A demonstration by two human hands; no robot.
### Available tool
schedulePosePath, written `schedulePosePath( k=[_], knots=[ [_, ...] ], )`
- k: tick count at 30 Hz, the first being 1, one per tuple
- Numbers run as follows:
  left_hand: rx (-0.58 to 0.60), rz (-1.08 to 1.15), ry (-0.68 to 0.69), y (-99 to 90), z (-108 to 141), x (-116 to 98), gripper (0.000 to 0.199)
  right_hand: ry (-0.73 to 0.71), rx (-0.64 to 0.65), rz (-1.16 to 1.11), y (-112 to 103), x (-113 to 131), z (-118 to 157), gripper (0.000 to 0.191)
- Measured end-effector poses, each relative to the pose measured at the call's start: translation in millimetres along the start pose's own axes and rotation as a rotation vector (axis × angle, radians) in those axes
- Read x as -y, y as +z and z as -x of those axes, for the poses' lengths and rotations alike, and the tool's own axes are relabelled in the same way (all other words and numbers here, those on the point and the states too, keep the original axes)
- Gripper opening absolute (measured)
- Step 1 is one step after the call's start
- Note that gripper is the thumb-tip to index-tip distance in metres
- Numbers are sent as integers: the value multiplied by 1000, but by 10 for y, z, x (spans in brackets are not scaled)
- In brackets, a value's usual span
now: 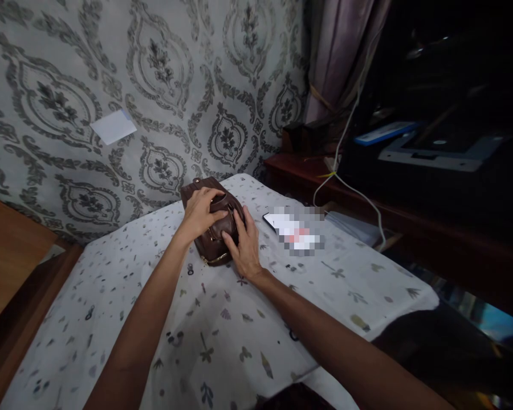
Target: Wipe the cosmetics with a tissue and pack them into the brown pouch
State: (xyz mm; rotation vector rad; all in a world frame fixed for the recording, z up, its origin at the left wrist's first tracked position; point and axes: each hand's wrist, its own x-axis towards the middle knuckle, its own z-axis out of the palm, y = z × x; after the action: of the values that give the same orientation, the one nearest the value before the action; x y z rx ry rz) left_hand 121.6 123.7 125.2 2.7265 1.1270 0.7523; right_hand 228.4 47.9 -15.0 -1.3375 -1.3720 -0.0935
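A dark brown leather-like bag (214, 250) lies on the patterned white cloth, with a gold-coloured zip along its near end and a small strap tab with a metal stud at its far end. Across its upper left side, my left hand (200, 216) is closed, fingers bent over the front pocket and thumb pointing right. My right hand (247, 247) grips the bag's right side, thumb on the pocket area and fingers along the edge. The fingertips of both hands press on the bag close together. Whether they pinch a zip pull is too small to tell.
Right of the bag lies a phone (275, 220) with a lit, blurred-out screen. The cloth (214, 319) covers a table against a patterned wall (162, 62). White cables (346, 128) hang by a dark red shelf (288, 165) at right. A wooden panel (8, 250) stands left.
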Motion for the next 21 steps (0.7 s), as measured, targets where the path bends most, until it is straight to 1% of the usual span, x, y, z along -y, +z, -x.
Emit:
schedulePosePath(
  k=[10,17,21],
  knots=[
    [9,-18,13,-23,4,-35,39,-5,-31,23,-53,44,-7,54],
    [-20,-20,8,-11,12,-43,38,-124,-116,37,-86,71,45,42],
    [-83,-69,-40,28,-6,-101,23,-175,-147,32,-69,35,57,43]
  ],
)
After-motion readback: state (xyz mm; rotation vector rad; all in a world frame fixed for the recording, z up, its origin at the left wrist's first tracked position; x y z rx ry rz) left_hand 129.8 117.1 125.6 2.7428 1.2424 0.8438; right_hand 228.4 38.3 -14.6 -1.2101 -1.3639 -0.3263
